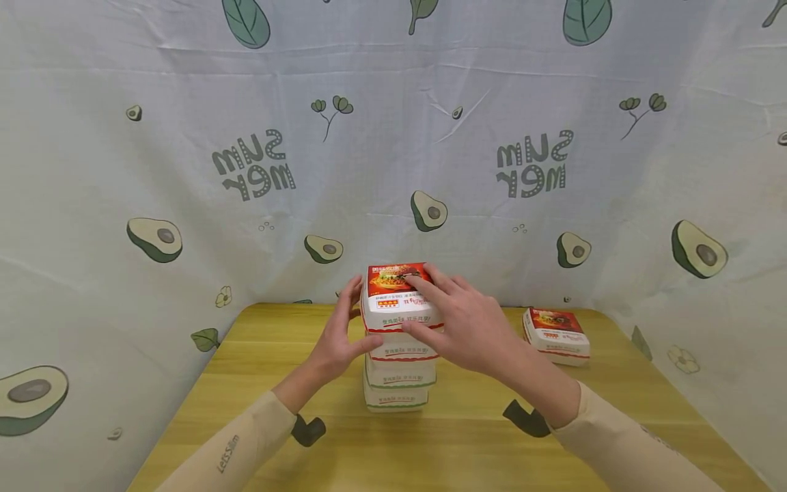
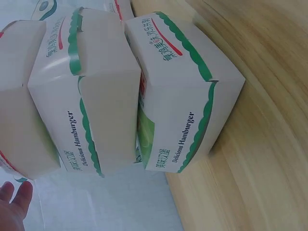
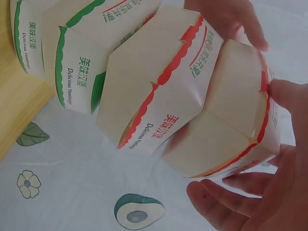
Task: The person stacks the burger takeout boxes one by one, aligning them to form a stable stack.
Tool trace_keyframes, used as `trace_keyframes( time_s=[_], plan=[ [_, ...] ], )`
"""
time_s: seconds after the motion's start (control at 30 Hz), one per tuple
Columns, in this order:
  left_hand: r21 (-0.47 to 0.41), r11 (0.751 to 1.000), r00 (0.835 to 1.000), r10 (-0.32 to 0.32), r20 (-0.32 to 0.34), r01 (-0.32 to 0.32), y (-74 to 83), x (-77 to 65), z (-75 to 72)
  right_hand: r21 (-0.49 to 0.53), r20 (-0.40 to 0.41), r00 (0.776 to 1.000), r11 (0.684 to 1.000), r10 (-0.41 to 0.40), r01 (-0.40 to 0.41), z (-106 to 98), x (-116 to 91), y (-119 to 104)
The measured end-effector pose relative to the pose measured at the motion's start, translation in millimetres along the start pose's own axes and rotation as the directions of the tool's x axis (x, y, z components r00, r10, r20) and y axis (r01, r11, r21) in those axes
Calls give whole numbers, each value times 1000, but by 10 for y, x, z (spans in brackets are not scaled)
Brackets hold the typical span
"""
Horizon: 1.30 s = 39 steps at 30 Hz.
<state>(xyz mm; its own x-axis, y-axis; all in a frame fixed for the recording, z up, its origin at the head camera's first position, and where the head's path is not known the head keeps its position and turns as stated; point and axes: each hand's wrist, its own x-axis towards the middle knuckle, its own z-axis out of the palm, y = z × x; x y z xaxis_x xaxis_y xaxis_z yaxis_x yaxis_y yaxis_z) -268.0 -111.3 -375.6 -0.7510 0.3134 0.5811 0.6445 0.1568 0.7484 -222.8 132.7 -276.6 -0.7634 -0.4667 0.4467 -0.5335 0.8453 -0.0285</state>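
Note:
A stack of hamburger boxes (image 1: 399, 376) stands on the table, two with green trim below and two with red trim above. The top hamburger box (image 1: 389, 307) has a red burger picture on its lid and sits slightly askew. My left hand (image 1: 335, 342) is at its left side, fingers extended along it and thumb toward the front. From the right, my right hand (image 1: 473, 324) spans the same box, a finger across the lid and the thumb at the front face. In the right wrist view, the right fingers (image 3: 216, 199) are spread around the top box's side.
Another red-trimmed hamburger box (image 1: 558, 342) rests alone on the wooden table (image 1: 246, 396), toward the back right. A white curtain (image 1: 393, 157) with avocado and leaf prints hangs behind the table. Black camera pieces (image 1: 527, 418) show beneath the wrists.

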Motion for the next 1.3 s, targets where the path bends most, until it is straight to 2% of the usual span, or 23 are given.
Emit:
trace_keyframes(
  time_s=[0.23, 0.83, 1.1, 1.3],
  plan=[
    [-16, 1000, 1000, 7, 8, -7, 41, 54, -4, 5, -5, 1000, 1000, -2, 2, -1, 18, 1],
    [12, 1000, 1000, -16, 6, 16, 70, 111, -52, 25, -5, 1000, 1000, 4, -4, -19, 82, 31],
    [4, 1000, 1000, -3, 9, 3, 59, 144, -64, 63, -96, 995, 998, 19, -13, -73, 66, 158],
    [-3, 1000, 1000, 5, 6, -5, 24, 155, -75, 122, -204, 978, 992, 39, -14, -49, 46, 404]
  ],
)
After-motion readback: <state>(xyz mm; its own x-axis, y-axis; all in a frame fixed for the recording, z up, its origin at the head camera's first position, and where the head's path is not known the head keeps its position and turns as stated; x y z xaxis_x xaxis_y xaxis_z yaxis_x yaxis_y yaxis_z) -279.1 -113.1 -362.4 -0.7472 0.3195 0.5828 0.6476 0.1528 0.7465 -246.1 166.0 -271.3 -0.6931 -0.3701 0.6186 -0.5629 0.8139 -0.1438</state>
